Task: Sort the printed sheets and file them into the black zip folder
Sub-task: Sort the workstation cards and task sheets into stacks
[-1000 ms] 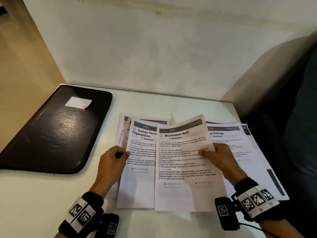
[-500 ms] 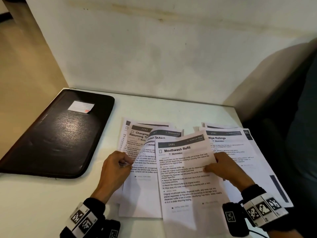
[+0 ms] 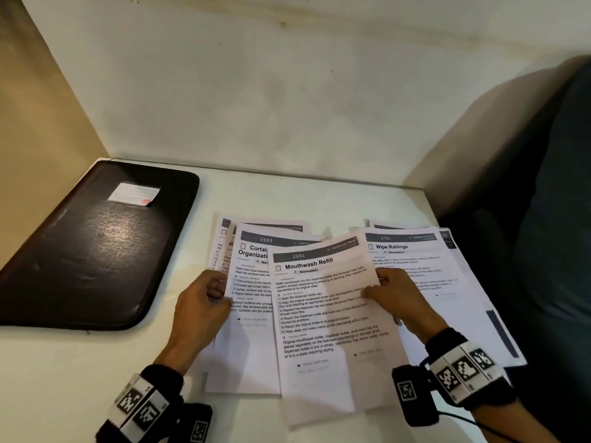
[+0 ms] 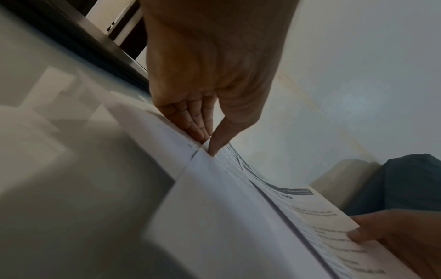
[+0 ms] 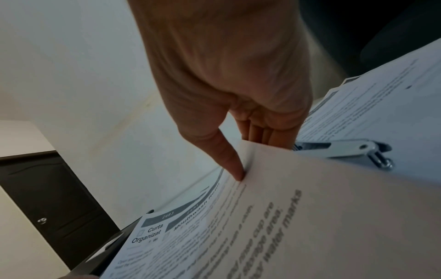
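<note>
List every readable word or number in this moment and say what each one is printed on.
"2691", "Mouthwash Refill": front sheet, pinched by the right hand.
"2683", "Curtai", "Organizati", cut off: sheet under the left hand.
"2761", "Wipe Railings": right-hand pile.
Body text, header logos: mostly too blurred.
Folder label: unreadable.

Folder (image 3: 96, 247) lies left of the sheets (image 3: 323, 314) — stapler (image 5: 343, 149) on the right-hand pile (image 3: 447, 282).

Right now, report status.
Left hand pinches the Curtain sheet; right hand pinches the white Mouthwash Refill sheet. Black zip folder shut. Metal stapler underneath.
</note>
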